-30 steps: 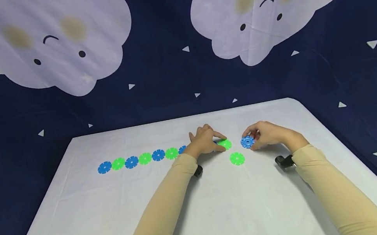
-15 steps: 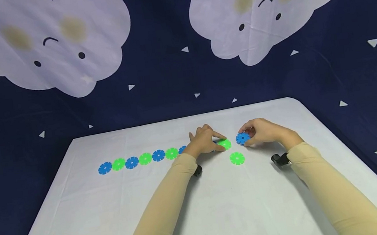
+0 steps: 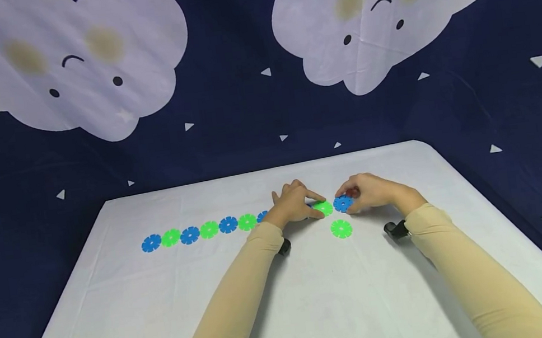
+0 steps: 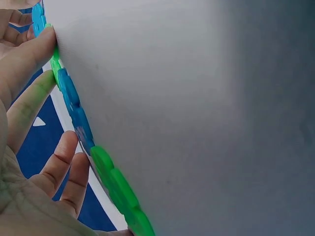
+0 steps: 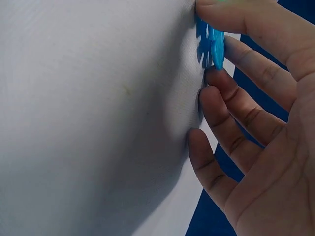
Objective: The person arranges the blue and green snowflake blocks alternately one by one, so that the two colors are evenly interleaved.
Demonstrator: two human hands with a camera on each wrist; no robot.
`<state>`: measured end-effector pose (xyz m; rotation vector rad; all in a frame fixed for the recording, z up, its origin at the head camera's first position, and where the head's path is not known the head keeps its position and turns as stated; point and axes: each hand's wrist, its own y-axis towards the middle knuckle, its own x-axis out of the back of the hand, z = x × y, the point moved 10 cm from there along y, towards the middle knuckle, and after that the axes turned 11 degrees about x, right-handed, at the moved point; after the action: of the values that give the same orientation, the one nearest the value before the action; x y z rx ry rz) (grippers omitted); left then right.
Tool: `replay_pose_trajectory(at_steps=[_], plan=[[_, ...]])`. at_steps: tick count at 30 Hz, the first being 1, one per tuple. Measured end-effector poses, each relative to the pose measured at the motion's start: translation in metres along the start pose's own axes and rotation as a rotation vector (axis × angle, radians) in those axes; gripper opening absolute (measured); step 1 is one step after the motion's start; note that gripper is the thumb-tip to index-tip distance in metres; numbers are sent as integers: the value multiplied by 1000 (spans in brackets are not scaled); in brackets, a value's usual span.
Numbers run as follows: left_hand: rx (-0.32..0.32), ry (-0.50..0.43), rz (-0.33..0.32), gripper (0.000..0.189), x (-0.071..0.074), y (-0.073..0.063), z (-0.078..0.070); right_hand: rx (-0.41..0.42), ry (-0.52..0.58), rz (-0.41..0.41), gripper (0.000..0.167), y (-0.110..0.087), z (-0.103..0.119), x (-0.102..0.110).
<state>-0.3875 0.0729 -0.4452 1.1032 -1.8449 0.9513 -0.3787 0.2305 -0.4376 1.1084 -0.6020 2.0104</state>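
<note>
A row of flat notched plastic discs, blue and green by turns, lies on the white table. My left hand [image 3: 292, 203] spans the row's right end and holds a green disc [image 3: 324, 208] by its edges between thumb and index finger. Part of the row is hidden under this hand; the left wrist view shows a blue disc [image 4: 74, 105] and another green disc [image 4: 118, 187] there. My right hand [image 3: 372, 190] pinches a blue disc [image 3: 343, 203] just right of the held green one, slightly above the table in the right wrist view. Whether the two discs touch, I cannot tell.
A loose green disc [image 3: 341, 229] lies nearer me, below the held blue disc. The row's left end is a blue disc [image 3: 151, 243]. Behind the white table [image 3: 317, 298] hangs a dark blue cloth with clouds.
My right hand has moved left with the blue disc, which has gone from tilted to nearly flat beside the green disc. My left hand has stayed in place.
</note>
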Motion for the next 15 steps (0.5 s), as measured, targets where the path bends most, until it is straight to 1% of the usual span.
replay_pose_trajectory(at_steps=[7,15], plan=[[-1,2,-2,44,0,2,-1,5,3,23,47,0,2,-1],[6,2,0,44,-1,3,1,-8,25,30,48,0,2,-4]])
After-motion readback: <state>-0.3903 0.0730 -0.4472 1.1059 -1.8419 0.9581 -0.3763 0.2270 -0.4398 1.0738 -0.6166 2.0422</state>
